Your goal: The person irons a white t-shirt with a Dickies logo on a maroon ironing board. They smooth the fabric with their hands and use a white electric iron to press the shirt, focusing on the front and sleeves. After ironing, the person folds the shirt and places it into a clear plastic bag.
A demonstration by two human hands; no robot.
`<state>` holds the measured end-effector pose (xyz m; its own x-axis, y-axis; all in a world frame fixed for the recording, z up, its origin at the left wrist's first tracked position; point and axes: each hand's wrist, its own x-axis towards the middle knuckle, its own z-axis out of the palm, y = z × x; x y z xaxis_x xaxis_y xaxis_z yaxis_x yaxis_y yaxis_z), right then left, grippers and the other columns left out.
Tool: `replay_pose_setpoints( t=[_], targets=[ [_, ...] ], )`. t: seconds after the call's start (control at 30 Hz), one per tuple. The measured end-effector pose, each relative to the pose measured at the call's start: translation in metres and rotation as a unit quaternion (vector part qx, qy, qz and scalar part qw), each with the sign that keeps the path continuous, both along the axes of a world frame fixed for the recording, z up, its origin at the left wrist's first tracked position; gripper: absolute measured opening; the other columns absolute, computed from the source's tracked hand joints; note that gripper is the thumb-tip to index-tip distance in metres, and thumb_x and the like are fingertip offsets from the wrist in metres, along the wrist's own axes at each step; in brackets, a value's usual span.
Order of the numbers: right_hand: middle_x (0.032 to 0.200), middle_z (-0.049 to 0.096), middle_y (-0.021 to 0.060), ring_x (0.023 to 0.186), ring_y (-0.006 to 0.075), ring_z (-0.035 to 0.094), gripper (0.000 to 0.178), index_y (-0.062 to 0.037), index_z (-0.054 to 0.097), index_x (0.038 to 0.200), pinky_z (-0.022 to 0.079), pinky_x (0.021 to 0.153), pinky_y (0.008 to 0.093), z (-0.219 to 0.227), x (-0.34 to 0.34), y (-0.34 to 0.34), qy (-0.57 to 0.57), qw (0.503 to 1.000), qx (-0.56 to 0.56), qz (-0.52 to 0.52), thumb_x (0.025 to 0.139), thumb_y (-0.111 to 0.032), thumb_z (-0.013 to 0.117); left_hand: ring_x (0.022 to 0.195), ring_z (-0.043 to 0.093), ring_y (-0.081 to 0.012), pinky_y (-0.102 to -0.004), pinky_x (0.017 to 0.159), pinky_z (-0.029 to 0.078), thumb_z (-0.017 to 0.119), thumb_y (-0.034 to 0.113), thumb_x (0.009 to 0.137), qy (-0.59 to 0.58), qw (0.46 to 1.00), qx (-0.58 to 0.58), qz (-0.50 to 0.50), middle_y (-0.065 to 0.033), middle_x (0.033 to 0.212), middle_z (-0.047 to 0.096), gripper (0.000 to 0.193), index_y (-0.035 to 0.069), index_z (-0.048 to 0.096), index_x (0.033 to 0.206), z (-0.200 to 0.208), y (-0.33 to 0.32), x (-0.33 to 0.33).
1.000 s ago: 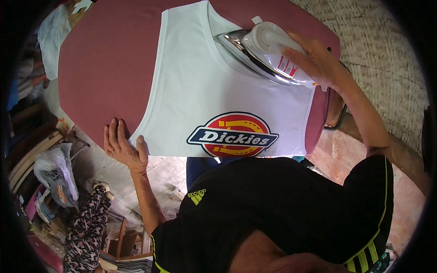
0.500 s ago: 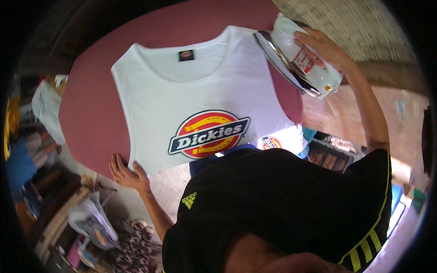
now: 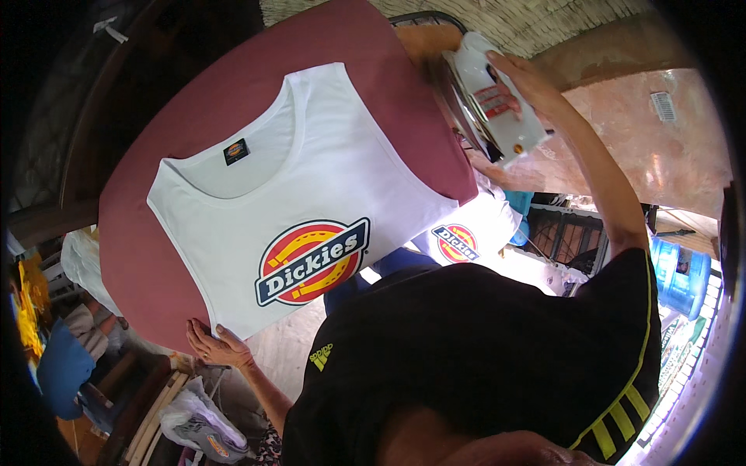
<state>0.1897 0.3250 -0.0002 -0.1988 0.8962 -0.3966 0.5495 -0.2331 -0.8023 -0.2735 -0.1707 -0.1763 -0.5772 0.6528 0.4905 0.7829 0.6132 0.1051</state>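
A white sleeveless shirt (image 3: 334, 179) lies spread on a dark red ironing board (image 3: 148, 264). Its front carries a round red and yellow logo with a dark band. My left hand (image 3: 220, 347) rests with fingers stretched out at the board's near edge, touching the shirt's lower left corner. My right hand (image 3: 528, 81) is wrapped round the handle of a white clothes iron (image 3: 486, 97). The iron is tilted, its shiny metal sole side turned left, past the board's right end and off the shirt. Whether it touches the stand there is hard to see.
Beyond the board's right end show a dark metal frame (image 3: 431, 17) and an orange-brown pad (image 3: 427, 39). Another white shirt (image 3: 486, 221) hangs below the near right edge. A blue water jug (image 3: 680, 276) stands at far right, a bagged bundle (image 3: 206, 427) at lower left.
The view has turned, so the board and shirt sit differently in it. The iron has moved off the shirt's right shoulder area, away past the board's end. My left hand stays at the shirt's corner.
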Motion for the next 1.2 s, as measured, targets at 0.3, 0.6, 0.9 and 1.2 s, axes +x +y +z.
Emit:
replay_pose_setpoints(
  t=[0.3, 0.6, 0.9, 1.2],
  targets=[
    [0.061, 0.050, 0.0013, 0.048, 0.0108, 0.047, 0.038, -0.0042, 0.059, 0.098, 0.039, 0.044, 0.0280, -0.072, -0.005, 0.078, -0.001, 0.993, 0.106, 0.055, 0.099, -0.042, 0.053, 0.127, 0.048, -0.0353, -0.0506, 0.106, 0.034, 0.037, 0.053, 0.099, 0.011, 1.000, -0.002, -0.017, -0.0164, 0.136, 0.055, 0.064, 0.002, 0.055, 0.133, -0.005, -0.006, -0.004],
    [0.088, 0.062, 0.0170, 0.079, 0.0285, 0.062, 0.047, 0.0013, 0.052, 0.119, 0.050, 0.071, 0.0401, -0.080, -0.005, 0.079, -0.224, 0.868, 0.441, 0.034, 0.096, -0.039, 0.056, 0.128, 0.047, -0.0326, -0.0494, 0.108, 0.034, 0.051, 0.046, 0.097, -0.020, 0.998, 0.040, -0.039, -0.0153, 0.135, 0.056, 0.057, 0.002, 0.057, 0.132, -0.004, -0.002, -0.001],
    [0.078, 0.065, 0.0017, 0.067, 0.0101, 0.061, 0.030, -0.0067, 0.069, 0.103, 0.045, 0.056, 0.0253, -0.084, 0.030, -0.177, -0.127, 0.965, -0.124, 0.191, 0.097, -0.033, 0.056, 0.125, 0.041, -0.0323, -0.0516, 0.102, 0.035, 0.059, 0.031, 0.098, -0.153, 0.945, 0.288, -0.011, -0.0230, 0.135, 0.037, 0.059, 0.000, 0.036, 0.142, -0.035, -0.035, 0.047],
    [0.121, 0.063, 0.0103, 0.108, 0.0216, 0.061, 0.046, -0.0029, 0.054, 0.126, 0.048, 0.096, 0.0358, -0.253, 0.019, -0.249, 0.155, 0.976, 0.153, 0.020, 0.086, -0.018, 0.072, 0.106, 0.056, -0.0172, -0.0311, 0.092, 0.044, 0.063, 0.016, 0.097, -0.536, 0.733, 0.399, -0.127, -0.0126, 0.121, 0.056, 0.038, -0.001, 0.043, 0.125, -0.057, -0.052, 0.063]
  ],
)
